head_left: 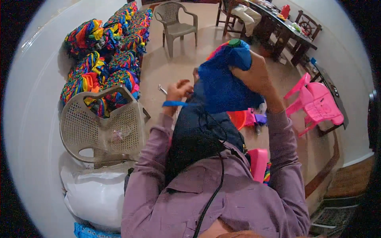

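the person's right hand (256,75) is holding a blue cloth (226,87), with the fingers bent around its upper right part. the cloth hangs in front of the lap, above the dark trousers (198,139), and it has a green patch near the top. the left hand (179,91) is just beside the cloth with curled fingers; whether it grips something, one cannot tell. a blue strip (174,103) crosses the left wrist (it may be a band, or a piece of the cloth).

the cloth partly hides a red tub (239,119) behind it. on the left, a grey chair (103,123) stands near, and its back covers some of the colourful bundles (105,59), which lie in rows along the wall. below this chair there is a white sack (95,198). farther away are another chair (177,23) and a dark table (295,33), where someone in pale trousers (247,20) is sitting. a pink chair (319,105) is at the right.

a patch (121,135) on the grey chair looks like a label, but it is too blurred for reading.
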`<action>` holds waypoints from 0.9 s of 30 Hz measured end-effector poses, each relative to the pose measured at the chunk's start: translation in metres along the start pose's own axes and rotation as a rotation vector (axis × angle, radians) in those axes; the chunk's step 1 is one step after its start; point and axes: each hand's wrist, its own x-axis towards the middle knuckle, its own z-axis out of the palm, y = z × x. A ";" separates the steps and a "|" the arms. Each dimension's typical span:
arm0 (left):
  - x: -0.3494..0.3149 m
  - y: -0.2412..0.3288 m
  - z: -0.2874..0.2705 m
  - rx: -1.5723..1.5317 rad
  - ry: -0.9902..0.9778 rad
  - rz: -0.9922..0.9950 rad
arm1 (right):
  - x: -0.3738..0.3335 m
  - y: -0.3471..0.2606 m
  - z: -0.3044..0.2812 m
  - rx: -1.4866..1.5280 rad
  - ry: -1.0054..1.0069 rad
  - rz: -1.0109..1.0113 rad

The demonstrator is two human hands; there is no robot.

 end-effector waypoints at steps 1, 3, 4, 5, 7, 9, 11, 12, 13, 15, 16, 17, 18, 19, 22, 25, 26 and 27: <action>-0.001 0.012 -0.007 -0.041 0.017 0.048 | -0.002 -0.001 -0.003 -0.038 -0.080 0.029; -0.012 0.038 -0.005 -0.083 0.042 0.087 | -0.005 -0.001 -0.003 -0.108 -0.249 0.085; -0.018 0.051 0.005 -0.126 0.033 0.172 | -0.007 0.001 0.001 -0.104 -0.257 0.091; -0.026 0.066 0.014 -0.169 0.027 0.260 | -0.008 0.001 0.004 -0.095 -0.295 0.080; -0.039 0.086 0.033 -0.146 -0.045 0.316 | -0.010 0.004 0.014 -0.081 -0.369 0.062; -0.050 0.095 0.050 -0.123 -0.122 0.374 | -0.010 0.012 0.026 -0.062 -0.400 0.034; -0.058 0.099 0.064 -0.043 -0.154 0.431 | -0.009 0.017 0.038 -0.026 -0.454 -0.031; -0.060 0.099 0.066 -0.001 -0.170 0.460 | -0.009 0.017 0.041 -0.023 -0.458 -0.031; -0.061 0.099 0.065 -0.002 -0.167 0.457 | -0.009 0.016 0.044 -0.048 -0.503 -0.031; -0.062 0.098 0.064 0.145 -0.147 0.446 | -0.009 0.016 0.047 -0.099 -0.589 -0.032; -0.062 0.098 0.063 0.217 -0.139 0.439 | -0.009 0.017 0.047 -0.099 -0.590 -0.029; -0.062 0.097 0.063 0.216 -0.140 0.437 | -0.009 0.017 0.047 -0.060 -0.629 -0.027; -0.062 0.097 0.062 0.206 -0.168 0.429 | -0.009 0.018 0.047 -0.021 -0.667 -0.024; -0.061 0.096 0.062 0.196 -0.195 0.422 | -0.010 0.018 0.047 0.018 -0.704 -0.022; -0.063 0.097 0.063 0.144 -0.254 0.400 | -0.012 0.016 0.046 0.097 -0.688 -0.110; -0.063 0.096 0.065 0.059 -0.317 0.373 | -0.010 0.011 0.041 0.127 -0.717 -0.147; -0.063 0.093 0.063 0.098 -0.295 0.341 | -0.008 0.007 0.038 0.117 -0.757 -0.143; -0.062 0.089 0.063 0.137 -0.273 0.309 | -0.006 0.005 0.037 0.108 -0.797 -0.139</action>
